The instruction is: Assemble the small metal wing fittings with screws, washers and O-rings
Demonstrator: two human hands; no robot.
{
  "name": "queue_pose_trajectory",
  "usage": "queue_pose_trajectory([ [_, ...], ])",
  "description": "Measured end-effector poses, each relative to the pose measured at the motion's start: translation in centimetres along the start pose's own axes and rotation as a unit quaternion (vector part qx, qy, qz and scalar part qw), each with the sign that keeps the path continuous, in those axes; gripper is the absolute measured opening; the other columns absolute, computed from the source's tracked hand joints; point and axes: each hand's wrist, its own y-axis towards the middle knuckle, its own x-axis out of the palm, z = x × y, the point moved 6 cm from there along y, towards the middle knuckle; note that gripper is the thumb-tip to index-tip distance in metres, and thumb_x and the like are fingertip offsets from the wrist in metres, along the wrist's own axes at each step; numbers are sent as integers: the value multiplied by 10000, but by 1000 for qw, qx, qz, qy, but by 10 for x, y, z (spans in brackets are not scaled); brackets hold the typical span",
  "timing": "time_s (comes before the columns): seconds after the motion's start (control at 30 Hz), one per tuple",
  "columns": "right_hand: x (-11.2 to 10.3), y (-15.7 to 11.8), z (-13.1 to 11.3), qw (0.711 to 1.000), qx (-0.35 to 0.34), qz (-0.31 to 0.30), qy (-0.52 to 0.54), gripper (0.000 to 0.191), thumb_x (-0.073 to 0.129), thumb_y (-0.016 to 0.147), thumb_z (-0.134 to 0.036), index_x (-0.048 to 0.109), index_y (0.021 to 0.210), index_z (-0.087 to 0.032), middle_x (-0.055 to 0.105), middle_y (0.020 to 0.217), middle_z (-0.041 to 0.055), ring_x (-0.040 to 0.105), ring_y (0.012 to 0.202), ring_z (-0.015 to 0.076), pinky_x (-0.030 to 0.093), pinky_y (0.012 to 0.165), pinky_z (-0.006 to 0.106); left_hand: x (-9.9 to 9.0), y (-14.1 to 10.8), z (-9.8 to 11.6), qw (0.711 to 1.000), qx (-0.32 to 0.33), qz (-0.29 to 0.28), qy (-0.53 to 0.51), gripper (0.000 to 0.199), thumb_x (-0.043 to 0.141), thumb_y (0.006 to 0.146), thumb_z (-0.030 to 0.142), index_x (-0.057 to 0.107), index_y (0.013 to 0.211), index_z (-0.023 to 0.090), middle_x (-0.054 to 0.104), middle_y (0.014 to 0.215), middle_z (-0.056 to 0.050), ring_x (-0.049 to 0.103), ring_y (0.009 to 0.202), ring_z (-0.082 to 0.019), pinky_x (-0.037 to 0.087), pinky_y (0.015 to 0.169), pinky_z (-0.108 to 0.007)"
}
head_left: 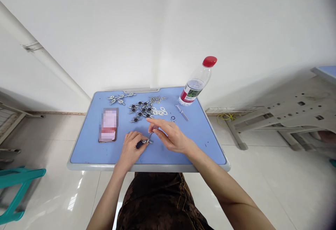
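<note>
Gripping a small metal fitting (145, 141) with a dark end, my left hand (131, 149) is curled closed around it, low over the blue counter (84, 153). A thin metal shaft (150, 137) rises from the fitting, its long axis slanting up and right toward my right hand (170, 137). That hand is partly open, its fingertips (154, 122) just beside the shaft; I cannot tell whether they hold anything tiny. My left hand is the nearer to the fitting. Beyond my hands lies a cluster of black-knobbed metal fittings (140, 111). Right of that cluster are pale gaskets (160, 111), a small ring (173, 118), a screwdriver (182, 112) and a red-capped bottle (196, 83); left of it, a pixelated phone (108, 125).
</note>
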Motion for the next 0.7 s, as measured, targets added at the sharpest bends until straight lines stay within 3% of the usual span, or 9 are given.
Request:
queue_pose_trajectory([
  [0.7,9,1,-1,999,-14,-29,-36,410,357,973,-122,358,1377,-190,648,921,59,609,811,149,509,692,281,0,0,1,1000,12,4,14,40,615,868,267,631,875,232,662,900,-17,573,864,-201,403,782,-357],
])
